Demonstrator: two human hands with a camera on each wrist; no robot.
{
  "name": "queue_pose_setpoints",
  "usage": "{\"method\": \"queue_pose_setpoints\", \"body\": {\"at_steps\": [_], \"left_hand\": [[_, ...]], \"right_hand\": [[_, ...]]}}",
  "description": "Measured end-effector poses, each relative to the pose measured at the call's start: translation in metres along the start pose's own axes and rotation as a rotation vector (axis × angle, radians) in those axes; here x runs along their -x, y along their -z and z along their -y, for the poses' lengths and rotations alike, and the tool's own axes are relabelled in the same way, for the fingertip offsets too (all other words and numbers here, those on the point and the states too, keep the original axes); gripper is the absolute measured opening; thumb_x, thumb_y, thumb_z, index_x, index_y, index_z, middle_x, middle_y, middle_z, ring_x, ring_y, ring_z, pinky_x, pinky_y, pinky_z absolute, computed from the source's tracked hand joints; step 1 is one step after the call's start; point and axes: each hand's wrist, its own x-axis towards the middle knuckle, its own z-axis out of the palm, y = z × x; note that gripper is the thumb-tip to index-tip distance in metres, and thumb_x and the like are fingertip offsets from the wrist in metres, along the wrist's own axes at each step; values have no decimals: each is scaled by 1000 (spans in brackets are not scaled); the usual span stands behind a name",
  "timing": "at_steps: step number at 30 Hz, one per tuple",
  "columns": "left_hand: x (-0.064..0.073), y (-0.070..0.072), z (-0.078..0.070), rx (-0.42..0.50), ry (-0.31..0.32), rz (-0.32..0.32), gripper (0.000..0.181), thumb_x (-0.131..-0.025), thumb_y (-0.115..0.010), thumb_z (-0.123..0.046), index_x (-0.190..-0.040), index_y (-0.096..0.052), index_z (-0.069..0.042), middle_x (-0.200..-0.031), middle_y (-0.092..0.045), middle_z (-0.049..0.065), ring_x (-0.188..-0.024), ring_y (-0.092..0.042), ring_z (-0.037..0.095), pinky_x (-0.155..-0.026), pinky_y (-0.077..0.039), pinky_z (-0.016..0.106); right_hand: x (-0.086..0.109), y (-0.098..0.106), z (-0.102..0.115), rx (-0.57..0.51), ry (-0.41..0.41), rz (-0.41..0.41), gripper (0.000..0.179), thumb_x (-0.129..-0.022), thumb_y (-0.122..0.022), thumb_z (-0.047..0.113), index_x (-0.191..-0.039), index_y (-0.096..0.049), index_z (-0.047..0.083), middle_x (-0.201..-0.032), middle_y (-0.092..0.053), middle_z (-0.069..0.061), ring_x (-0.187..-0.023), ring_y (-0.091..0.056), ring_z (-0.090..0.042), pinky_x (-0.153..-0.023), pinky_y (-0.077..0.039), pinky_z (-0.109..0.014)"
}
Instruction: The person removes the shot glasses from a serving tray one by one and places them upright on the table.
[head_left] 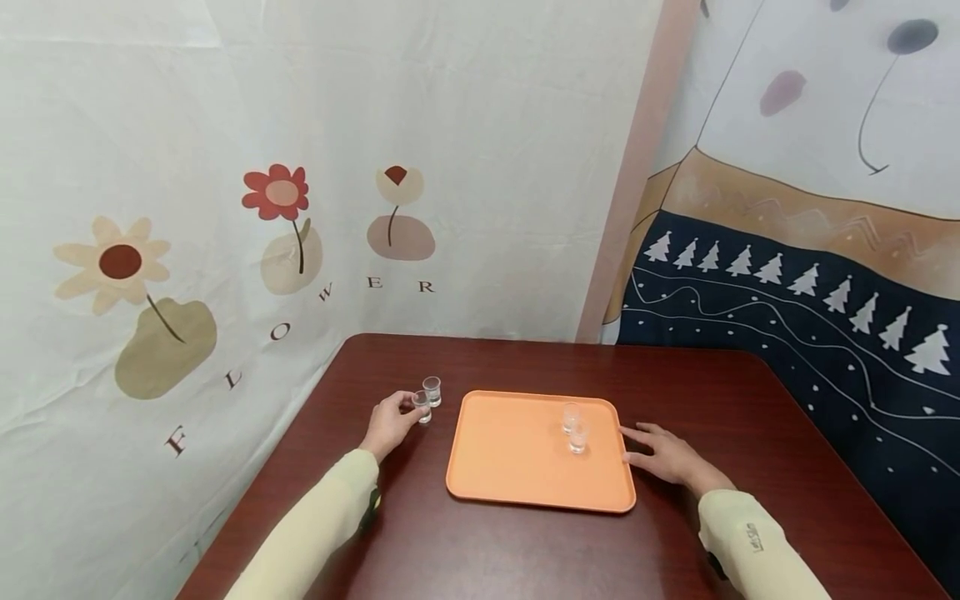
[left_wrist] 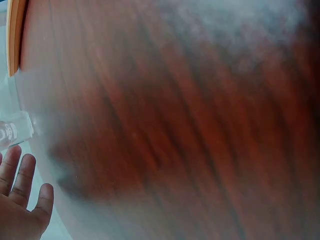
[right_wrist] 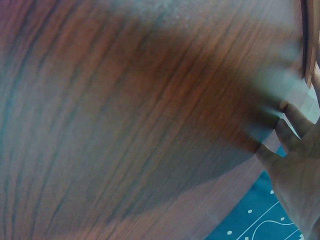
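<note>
Left hand (head_left: pixel 390 426) pinches the near glass (head_left: pixel 422 401) between thumb and fingers, left of the orange tray (head_left: pixel 495 450), down by the dark bench (head_left: pixel 525 550). The far glass (head_left: pixel 432 393) stands upright close behind it; whether the two touch cannot be told. Right hand (head_left: pixel 670 457) holds nothing, fingers spread wide, tips at the tray's right rim; actual contact uncertain. Two more glasses, the rear glass (head_left: pixel 571 417) and the front glass (head_left: pixel 577 439), stand upright close together on the tray's right half. Step in hand, as judged: securing the near glass in the pinch. Recommended handling: thumb and fingers opposed on the side wall, below the rim, with only light pressure, since the smooth, clear wall would likely slip or tip under an off-centre squeeze. Contents, if any, cannot be read, so treat it as filled and keep it level. Main risk: fingertips behind the glass knocking the far glass; any lift is best made straight up before moving sideways. Right fingers should not push the rim, lest the tray's pair rattle.
</note>
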Motion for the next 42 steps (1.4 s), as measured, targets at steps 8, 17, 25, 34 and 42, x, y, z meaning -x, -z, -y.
{"method": "queue_pose_setpoints", "body": {"at_steps": [8,17,25,34,42], "left_hand": [[-2,-1,0,-7,4,7,29,-88,-77,-20,-108,-67,-1,-100,-70,12,-94,-63,28,-84,-49,43],[-4,-7,-1,-2,-8,19,26,-89,-76,-20,-106,-67,-2,-100,-71,10,-93,-64,27,-81,-51,42],[-5,-10,-1,0,-22,26,29,-87,-77,-20,-108,-67,-2,-100,-71,11,-95,-65,27,-84,-51,43],[-2,-5,0,50,-19,36,43,-85,-78,-13,-121,-62,4,-104,-71,16,-100,-66,32,-89,-51,46],[-2,7,-5,44,-4,33,53,-86,-78,-15,-131,-57,4,-115,-66,20,-107,-64,35,-93,-49,48]], "right_hand": [[0,0,1,-6,-7,-5,70,-92,-64,52,-149,-47,15,-149,-34,-31,-133,-33,-55,-99,-30,-73],[0,0,1,-12,-14,-7,70,-92,-64,51,-149,-47,14,-150,-34,-31,-133,-33,-55,-99,-30,-74],[0,0,1,-7,-8,-6,69,-92,-64,51,-149,-47,15,-149,-34,-31,-133,-33,-55,-99,-30,-73],[0,-2,1,-11,-30,-7,71,-91,-64,54,-149,-47,16,-150,-33,-31,-133,-32,-56,-99,-29,-75],[-1,-2,1,-2,-26,-3,71,-91,-64,54,-149,-47,16,-150,-34,-31,-133,-31,-56,-99,-29,-74]]}}
